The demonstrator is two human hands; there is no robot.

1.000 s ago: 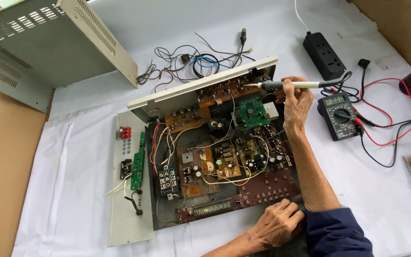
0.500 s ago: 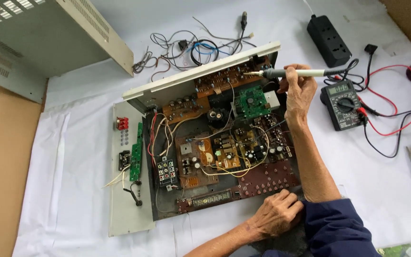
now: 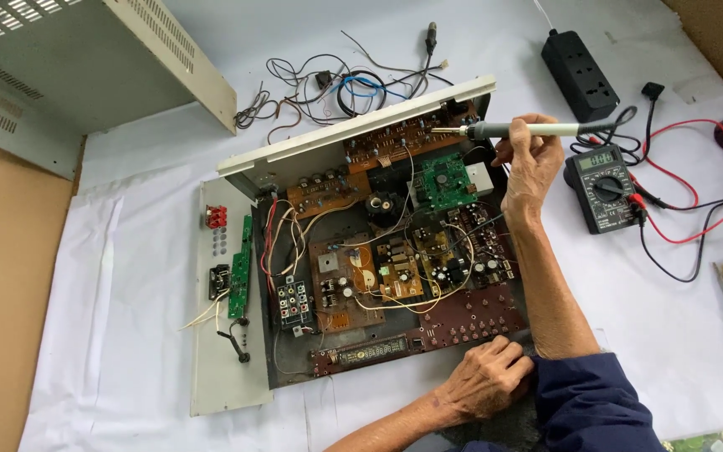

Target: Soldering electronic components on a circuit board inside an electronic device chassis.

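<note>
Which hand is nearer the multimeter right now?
Right. The right hand, holding the soldering iron, is just left of the multimeter; the left hand rests at the chassis front edge.

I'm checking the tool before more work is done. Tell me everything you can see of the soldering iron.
The soldering iron is a slim pen-shaped tool with a pale, plastic-looking handle, dark collar and thin metal tip. It lies nearly level, tip pointing left over the brown circuit board at the chassis's far edge. The right hand pinches its handle; a dark cord leaves its right end.

Head-worn view, steeply down, near.
</note>
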